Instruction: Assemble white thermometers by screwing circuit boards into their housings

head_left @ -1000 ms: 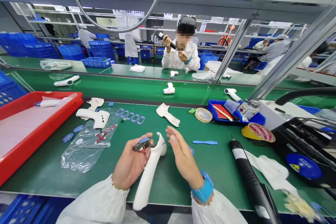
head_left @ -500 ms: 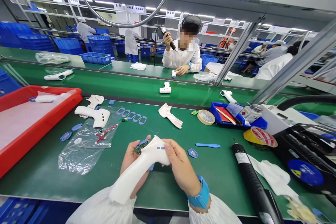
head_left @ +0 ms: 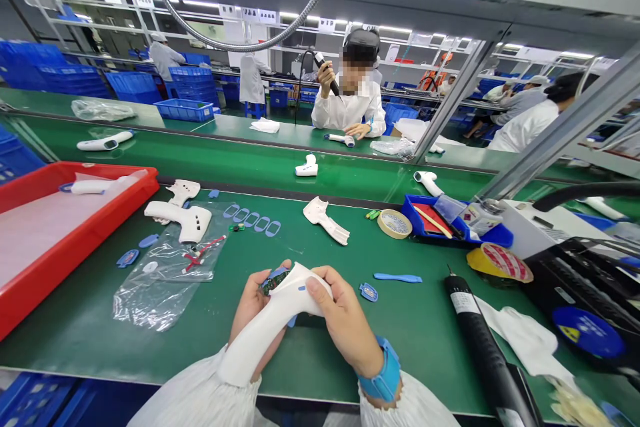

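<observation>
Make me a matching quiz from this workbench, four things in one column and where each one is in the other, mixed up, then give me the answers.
Things
1. Blue wristband
2. White housing
3. Red tray
4. Blue flat stick

Places
A. Held by the left hand and right hand together
B. At the left end of the green bench
C. Lying on the bench, to the right of both hands
D. Around the wrist of the right arm

Right pairs: 1-D, 2-A, 3-B, 4-C

Head-worn view, forward and down
</observation>
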Demonstrator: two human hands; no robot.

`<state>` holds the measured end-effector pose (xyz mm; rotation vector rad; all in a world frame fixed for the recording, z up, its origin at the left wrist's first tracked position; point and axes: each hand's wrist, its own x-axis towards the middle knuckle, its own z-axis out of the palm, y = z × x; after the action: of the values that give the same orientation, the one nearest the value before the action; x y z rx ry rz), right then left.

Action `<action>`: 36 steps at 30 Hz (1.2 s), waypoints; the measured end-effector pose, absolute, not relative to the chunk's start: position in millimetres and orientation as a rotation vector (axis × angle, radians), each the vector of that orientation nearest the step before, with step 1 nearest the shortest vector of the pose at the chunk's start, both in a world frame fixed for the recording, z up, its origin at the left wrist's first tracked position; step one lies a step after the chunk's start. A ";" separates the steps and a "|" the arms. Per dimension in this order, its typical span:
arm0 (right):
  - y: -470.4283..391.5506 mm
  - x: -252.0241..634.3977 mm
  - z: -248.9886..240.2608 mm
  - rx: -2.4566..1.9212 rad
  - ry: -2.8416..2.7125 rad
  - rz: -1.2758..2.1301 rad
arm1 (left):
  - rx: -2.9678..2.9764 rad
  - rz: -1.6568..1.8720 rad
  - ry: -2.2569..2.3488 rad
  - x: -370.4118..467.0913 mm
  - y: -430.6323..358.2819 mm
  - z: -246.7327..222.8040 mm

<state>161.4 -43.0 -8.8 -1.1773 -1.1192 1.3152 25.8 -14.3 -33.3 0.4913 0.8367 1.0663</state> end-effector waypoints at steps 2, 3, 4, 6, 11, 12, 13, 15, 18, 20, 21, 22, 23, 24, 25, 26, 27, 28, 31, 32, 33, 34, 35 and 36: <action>-42.8 161.4 -9.1 -1.192 -1.120 1.300 | 0.420 1.086 0.829 27.4 -15.5 -32.3; -42.8 161.1 -9.3 -1.197 -1.113 1.297 | 0.389 1.103 0.833 28.3 -16.1 -32.1; -42.9 160.7 -9.6 -1.201 -1.102 1.300 | 0.350 1.117 0.836 29.3 -16.8 -31.9; -43.1 159.5 -10.0 -1.205 -1.077 1.303 | 0.251 1.133 0.816 31.4 -18.1 -31.3; -44.0 160.2 -9.7 -1.221 -1.079 1.268 | 0.192 1.127 0.776 33.7 -18.5 -25.0; -44.3 162.3 -9.5 -1.224 -1.114 1.259 | 0.221 1.105 0.768 32.4 -18.0 -22.5; -44.7 165.4 -9.3 -1.229 -1.169 1.242 | 0.258 1.080 0.750 30.4 -17.4 -19.6; -45.6 174.0 -9.4 -1.250 -1.334 1.180 | 0.372 1.033 0.702 24.9 -16.6 -13.1; -47.0 188.6 -11.0 -1.288 -1.602 1.051 | 0.593 1.006 0.689 15.8 -16.8 -4.2; -48.5 195.3 -11.8 -1.309 -1.707 0.962 | 0.734 0.958 0.745 11.1 -17.5 -0.2; -49.7 196.9 -11.6 -1.325 -1.728 0.912 | 0.787 0.932 0.778 9.3 -17.8 1.1; -51.1 197.2 -10.7 -1.344 -1.734 0.862 | 0.825 0.913 0.803 7.9 -18.2 2.1; -52.9 196.3 -9.1 -1.363 -1.728 0.814 | 0.849 0.896 0.813 6.9 -18.6 3.1; -54.9 194.3 -6.8 -1.373 -1.723 0.766 | 0.855 0.885 0.805 6.2 -19.3 4.0; -57.0 191.5 -4.2 -1.371 -1.727 0.716 | 0.846 0.881 0.781 5.9 -20.2 4.9; -59.0 188.2 -1.5 -1.361 -1.745 0.664 | 0.831 0.880 0.746 5.8 -21.4 6.0; -60.8 184.8 0.9 -1.350 -1.772 0.608 | 0.817 0.879 0.706 5.9 -23.1 7.2; -62.4 181.5 2.7 -1.344 -1.801 0.553 | 0.808 0.878 0.668 6.4 -25.0 8.2; -65.1 175.2 3.0 -1.370 -1.859 0.461 | 0.847 0.885 0.609 9.0 -32.1 8.6; -65.5 174.6 1.6 -1.383 -1.859 0.462 | 0.905 0.888 0.614 10.3 -34.6 7.3; -65.9 174.7 -0.3 -1.393 -1.849 0.476 | 0.999 0.898 0.640 11.9 -37.1 5.1; -66.3 175.4 -2.5 -1.397 -1.831 0.501 | 1.135 0.913 0.686 13.7 -39.6 2.2; -66.7 176.7 -4.8 -1.400 -1.806 0.536 | 1.312 0.930 0.740 15.8 -42.2 -1.4; -67.1 178.2 -7.0 -1.406 -1.771 0.584 | 1.515 0.935 0.793 18.2 -44.7 -5.2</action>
<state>178.2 -67.1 -7.0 -1.4060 -1.7705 0.5842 18.2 -44.7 -5.2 1.5152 0.7929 0.9346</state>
